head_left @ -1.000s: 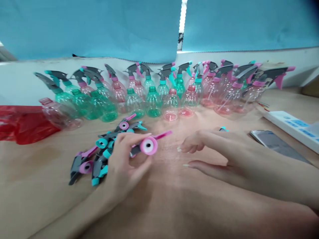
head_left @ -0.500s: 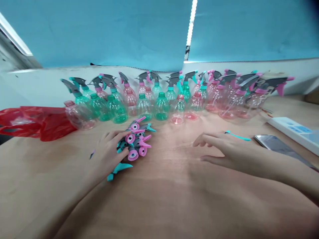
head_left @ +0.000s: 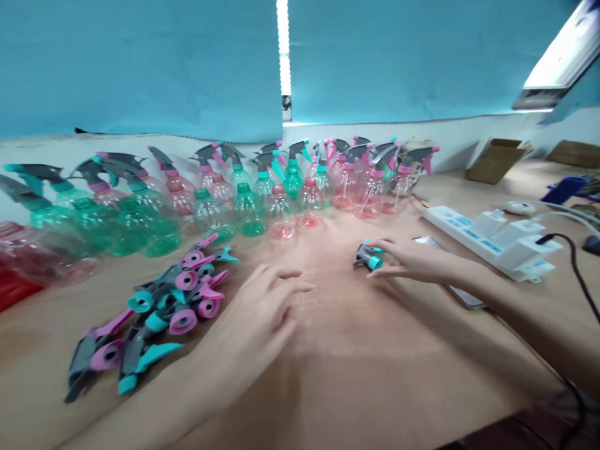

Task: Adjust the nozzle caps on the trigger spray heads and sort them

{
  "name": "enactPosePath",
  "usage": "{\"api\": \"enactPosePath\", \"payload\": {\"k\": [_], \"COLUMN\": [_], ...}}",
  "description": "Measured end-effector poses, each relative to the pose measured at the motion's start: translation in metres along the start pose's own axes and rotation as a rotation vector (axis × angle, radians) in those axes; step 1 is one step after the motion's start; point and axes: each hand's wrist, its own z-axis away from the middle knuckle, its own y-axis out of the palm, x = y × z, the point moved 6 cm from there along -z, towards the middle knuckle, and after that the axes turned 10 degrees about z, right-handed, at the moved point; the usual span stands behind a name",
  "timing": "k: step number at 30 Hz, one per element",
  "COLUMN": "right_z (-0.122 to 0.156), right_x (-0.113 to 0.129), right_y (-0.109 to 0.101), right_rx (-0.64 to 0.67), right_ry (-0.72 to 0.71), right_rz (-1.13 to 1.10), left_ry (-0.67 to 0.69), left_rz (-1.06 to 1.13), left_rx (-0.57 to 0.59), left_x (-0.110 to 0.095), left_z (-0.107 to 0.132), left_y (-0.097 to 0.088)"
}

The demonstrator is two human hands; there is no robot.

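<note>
My right hand grips a grey and teal spray trigger head between thumb and fingers, low over the table. The head's teal collar faces my thumb. My left hand is open, its slightly bent fingers pointing right over the table, with nothing in it. Left of that hand lies a loose pile of spray trigger heads, grey with pink or teal collars and levers. Behind them stand rows of clear bottles, among them a green bottle without a head and a pink bottle, also uncapped.
Bottles with heads fitted stand toward the back wall. A white power strip with plugs and cables lies at the right, beside a phone. A red plastic bag is at the left edge, and a cardboard box sits at back right.
The view has swung to the right. My left hand has left the pile of trigger heads and moved right. A trigger head now shows in my right hand's fingers.
</note>
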Motion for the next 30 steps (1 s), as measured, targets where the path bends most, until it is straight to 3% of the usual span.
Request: {"api": "enactPosePath", "payload": {"k": [3,7,13,20,24,30], "right_z": [-0.005,-0.005,-0.003,-0.016,-0.024,-0.027], "right_x": [0.007,0.032,0.078,0.103,0.115,0.14], "right_y": [0.004,0.009,0.008,0.009,0.004,-0.047], "right_rx": [-0.026,-0.043,-0.024,-0.037,-0.074,-0.228], "right_ry": [0.025,-0.037,-0.247,-0.285,-0.302,-0.371], "right_rz": [-0.025,-0.091,-0.233,-0.312,-0.357,-0.308], "left_ry": [0.035,0.059,0.079,0.088,0.086,0.026], "left_rz": [0.097,0.12,0.051,-0.104,-0.064,0.07], "left_rx": [0.057,0.092,0.066,0.066,-0.001,-0.23], "left_x": [-0.009,0.003,0.022,0.027,0.04,0.051], "left_z": [-0.022,-0.043,-0.044,-0.023,-0.007,0.018], "left_y": [0.024,0.051,0.07,0.065,0.054,0.027]}}
